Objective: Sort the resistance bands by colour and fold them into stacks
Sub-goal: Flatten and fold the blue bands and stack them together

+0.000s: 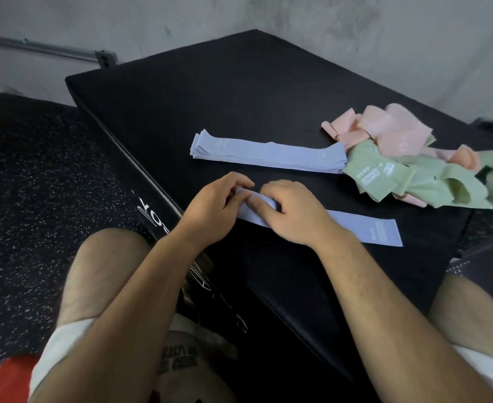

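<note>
Blue band flat on black bench, near front edge, long axis running left to right. Left end lifted and pinched between both hands. Left hand curled, fingertips closed on band's folded end. Right hand pressed over band, thumb and fingers gripping same end. Right end of band free, flat on bench. Stack of blue bands laid flat just behind, edges roughly aligned. Loose heap at right: green bands tangled with pink bands, heap touching right end of stack. Speckled floor to left.
</note>
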